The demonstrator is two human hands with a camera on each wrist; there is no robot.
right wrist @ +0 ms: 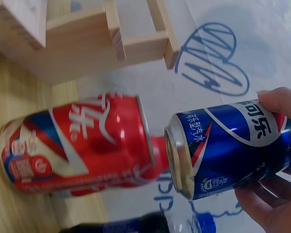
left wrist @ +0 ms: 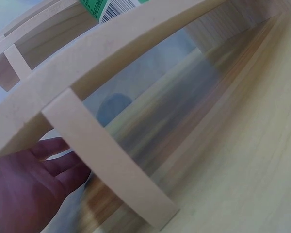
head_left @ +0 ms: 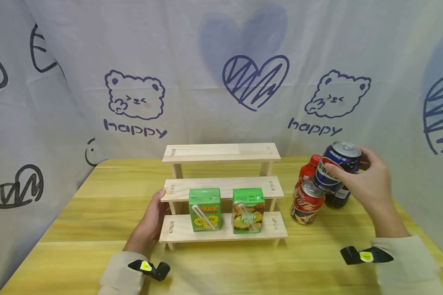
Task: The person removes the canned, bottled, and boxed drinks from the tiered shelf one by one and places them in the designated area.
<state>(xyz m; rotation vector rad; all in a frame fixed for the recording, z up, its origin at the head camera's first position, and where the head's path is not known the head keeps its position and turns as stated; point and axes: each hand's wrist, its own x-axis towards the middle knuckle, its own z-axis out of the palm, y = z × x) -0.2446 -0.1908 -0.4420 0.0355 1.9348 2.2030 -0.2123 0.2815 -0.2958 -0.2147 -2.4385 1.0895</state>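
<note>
My right hand (head_left: 371,180) grips a blue soda can (right wrist: 237,145), thumb on one side and fingers on the other, raised above the bottles and close over a red cola can (head_left: 307,203). The blue can leans, its lower end toward the red can's top. At the left end of a three-step wooden display shelf (head_left: 221,184), my left hand (head_left: 155,215) holds the middle step's edge, thumb at the board and fingers reaching underneath. Two green juice boxes with straws stand on the lowest step, a left box (head_left: 204,209) and a right box (head_left: 249,211).
Behind the red can stands a red bottle (head_left: 307,170). A dark bottle with a blue cap (right wrist: 206,223) is beside it, partly hidden by my right hand in the head view. A white printed cloth (head_left: 206,102) hangs behind the wooden table (head_left: 107,221).
</note>
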